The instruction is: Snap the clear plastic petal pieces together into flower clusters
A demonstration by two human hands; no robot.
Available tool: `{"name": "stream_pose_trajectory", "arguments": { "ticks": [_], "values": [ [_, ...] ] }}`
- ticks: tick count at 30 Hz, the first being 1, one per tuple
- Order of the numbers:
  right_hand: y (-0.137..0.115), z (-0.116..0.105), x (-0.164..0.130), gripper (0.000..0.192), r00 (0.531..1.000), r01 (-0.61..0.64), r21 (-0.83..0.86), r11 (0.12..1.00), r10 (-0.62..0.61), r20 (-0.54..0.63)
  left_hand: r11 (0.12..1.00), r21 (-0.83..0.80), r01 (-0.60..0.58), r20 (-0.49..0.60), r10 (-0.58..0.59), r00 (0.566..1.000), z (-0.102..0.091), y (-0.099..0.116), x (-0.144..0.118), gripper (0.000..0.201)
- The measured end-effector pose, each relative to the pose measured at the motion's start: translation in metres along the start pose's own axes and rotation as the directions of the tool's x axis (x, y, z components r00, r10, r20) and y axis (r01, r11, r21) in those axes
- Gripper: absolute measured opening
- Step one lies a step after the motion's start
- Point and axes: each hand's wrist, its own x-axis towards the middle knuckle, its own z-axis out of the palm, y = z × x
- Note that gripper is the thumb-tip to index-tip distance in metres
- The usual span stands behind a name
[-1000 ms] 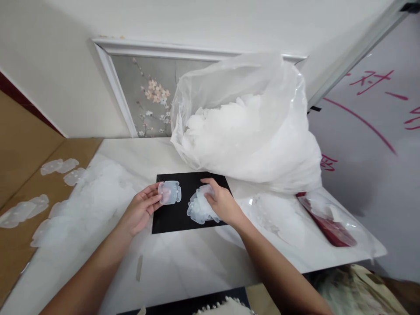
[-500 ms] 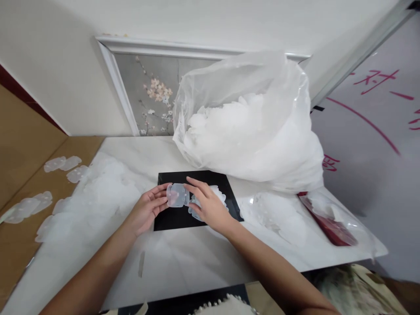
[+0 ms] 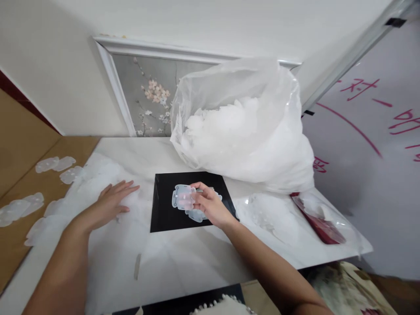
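Observation:
My right hand (image 3: pixel 208 204) pinches a small translucent plastic piece (image 3: pixel 182 197) with rounded corners over a black mat (image 3: pixel 164 214). More translucent pieces (image 3: pixel 196 215) lie under that hand on the mat. To the left, my left hand (image 3: pixel 110 202) lies flat with fingers spread on a heap of translucent pieces (image 3: pixel 95 181) on the white table (image 3: pixel 183 258). It holds nothing.
A big clear plastic bag (image 3: pixel 243 127) full of white pieces stands behind the mat. Further translucent pieces (image 3: pixel 272 214) and a red packet in clear wrap (image 3: pixel 316 218) lie at the right. Loose pieces (image 3: pixel 52 164) sit on brown cardboard at the left. A whiteboard with red writing (image 3: pixel 367 113) stands at the right.
My left hand let go of the small piece and moved left onto the heap. My right hand took the piece and now holds it over the mat.

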Motion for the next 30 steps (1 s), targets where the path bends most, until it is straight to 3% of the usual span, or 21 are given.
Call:
{"name": "stream_pose_trajectory", "arguments": {
  "ticks": [3,6,10,14,17,19,21,23,25,27,30],
  "values": [
    [-0.003,-0.003,0.001,0.038,0.998,-0.058,0.114,0.992,0.057,0.008,0.988,0.146,0.049,0.03,-0.054,0.998,0.0,-0.007,0.002,0.059],
    [-0.006,-0.004,-0.001,0.036,0.997,-0.074,0.167,0.983,0.072,0.016,0.971,0.223,0.093,0.017,-0.099,0.995,0.002,0.004,0.006,0.064],
    [-0.008,-0.006,-0.002,0.034,0.998,-0.057,0.164,0.985,0.055,0.018,0.965,0.253,0.066,-0.016,-0.064,0.998,0.003,0.016,0.01,0.061],
    [-0.008,-0.006,-0.003,0.034,1.0,-0.014,0.051,0.999,0.014,-0.004,0.954,0.298,-0.019,-0.056,0.037,0.998,0.005,0.017,0.012,0.034],
    [-0.011,-0.008,-0.005,0.031,0.994,0.095,-0.191,0.977,-0.103,-0.036,0.96,0.261,-0.099,-0.044,0.114,0.992,0.004,0.019,0.012,0.016],
    [-0.015,-0.013,-0.007,0.026,0.977,0.166,-0.459,0.873,-0.209,-0.045,0.979,0.182,-0.091,-0.089,0.109,0.99,0.002,0.023,0.011,0.014],
    [-0.018,-0.022,-0.009,0.025,0.956,0.185,-0.724,0.665,-0.293,-0.025,0.995,0.089,-0.035,-0.233,0.055,0.971,0.0,0.03,0.01,0.014],
    [-0.02,-0.033,-0.009,0.029,0.941,0.164,-0.898,0.408,-0.339,0.018,1.0,-0.007,-0.007,-0.42,0.004,0.907,0.003,0.037,0.01,0.018],
    [-0.019,-0.043,-0.009,0.029,0.933,0.136,-0.973,0.185,-0.354,0.063,0.988,-0.155,-0.018,-0.521,-0.067,0.851,0.01,0.044,0.012,0.021],
    [-0.02,-0.048,-0.009,0.025,0.924,0.104,-0.994,0.041,-0.373,0.081,0.908,-0.418,0.001,-0.457,-0.211,0.864,0.022,0.052,0.013,0.025],
    [-0.025,-0.04,-0.01,0.019,0.906,0.134,-0.991,0.003,-0.406,0.121,0.62,-0.78,0.089,-0.18,-0.358,0.916,0.042,0.066,0.013,0.034]
  ]
}}
